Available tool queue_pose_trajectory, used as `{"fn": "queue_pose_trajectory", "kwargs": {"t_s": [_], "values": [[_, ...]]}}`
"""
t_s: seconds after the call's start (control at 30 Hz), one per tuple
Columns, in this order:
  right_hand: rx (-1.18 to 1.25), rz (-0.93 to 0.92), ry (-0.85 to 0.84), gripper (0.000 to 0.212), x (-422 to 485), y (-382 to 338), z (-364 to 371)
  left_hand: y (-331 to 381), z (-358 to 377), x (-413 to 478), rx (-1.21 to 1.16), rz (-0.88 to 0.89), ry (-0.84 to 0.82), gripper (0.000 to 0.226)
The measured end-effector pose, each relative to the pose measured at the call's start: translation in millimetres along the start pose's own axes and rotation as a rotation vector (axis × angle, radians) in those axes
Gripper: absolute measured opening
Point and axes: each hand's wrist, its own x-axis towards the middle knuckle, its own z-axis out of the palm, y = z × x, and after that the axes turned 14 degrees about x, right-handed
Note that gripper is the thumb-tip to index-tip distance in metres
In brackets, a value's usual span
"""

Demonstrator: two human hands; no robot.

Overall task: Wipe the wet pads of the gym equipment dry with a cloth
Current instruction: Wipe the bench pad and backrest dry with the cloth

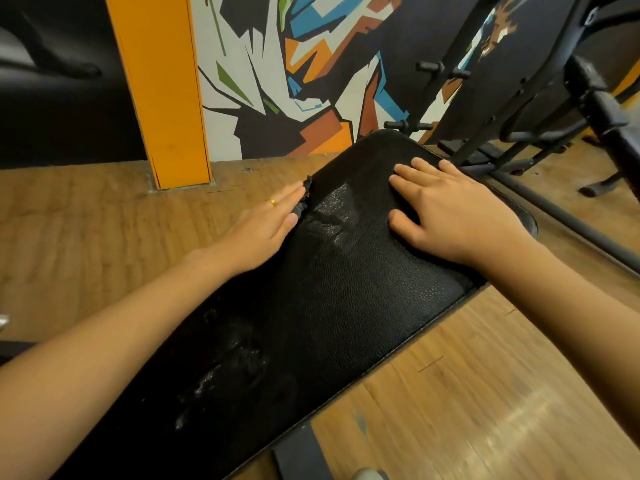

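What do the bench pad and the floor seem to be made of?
Pad: probably black vinyl or faux leather, judging by its pebbled grain and soft sheen; wet patches glisten on it. Floor: wood-look planks, perhaps laminate or vinyl, judging by the regular grain and glossy reflection.

Left hand (263,226), right hand (457,213) on pad (329,306)

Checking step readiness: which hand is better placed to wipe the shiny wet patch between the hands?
Probably left: the left hand touches a dark crumpled piece, maybe the cloth, beside the wet patch; the right hand lies flat on the pad, empty.
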Motion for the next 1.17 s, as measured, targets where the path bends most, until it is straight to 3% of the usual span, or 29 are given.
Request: {"fn": "queue_pose_trajectory", "kwargs": {"t_s": [0.27, 0.57, 0.93, 1.17], "values": [[0.011, 0.001, 0.002, 0.065, -2, -5, -4, 48, -4, -46, -0.067, -0.177, -0.037, 0.054], [0.029, 0.009, 0.024, 0.064, -4, -7, -5, 92, 5, -93, -0.057, 0.136, 0.006, 0.055], [0.02, 0.043, -0.004, 0.065, -3, -11, -5, 111, 1, -33, -0.117, 0.14, 0.089, 0.051], [0.023, 0.049, -0.011, 0.066, -4, -11, -6, 107, 1, -40, -0.145, 0.149, 0.126, 0.05]]}}
